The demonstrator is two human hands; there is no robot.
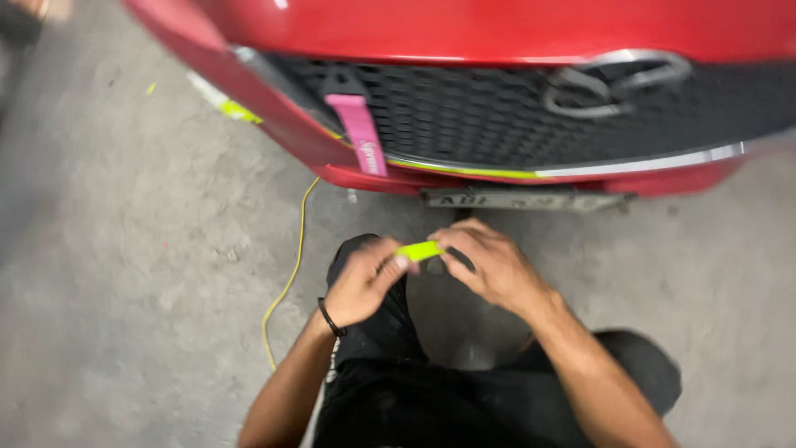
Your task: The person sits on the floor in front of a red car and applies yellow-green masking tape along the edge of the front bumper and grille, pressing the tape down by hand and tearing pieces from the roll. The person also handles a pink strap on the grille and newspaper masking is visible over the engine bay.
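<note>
A short strip of bright yellow-green tape (419, 250) is stretched between my two hands, just above my knees. My left hand (362, 280), with a black band on its wrist, pinches the strip's left end. My right hand (487, 262) grips the right end with curled fingers. Both hands hover in front of the red car's front bumper (348, 158). A line of the same yellow-green tape (464, 171) runs along the lower edge of the black mesh grille (464, 108).
A pink tow strap (361, 133) hangs from the grille's left side. A thin yellow cord (288, 278) snakes over the grey concrete floor (133, 249) to my left. The licence plate (514, 199) sits under the bumper. My legs in black trousers (390, 398) are below.
</note>
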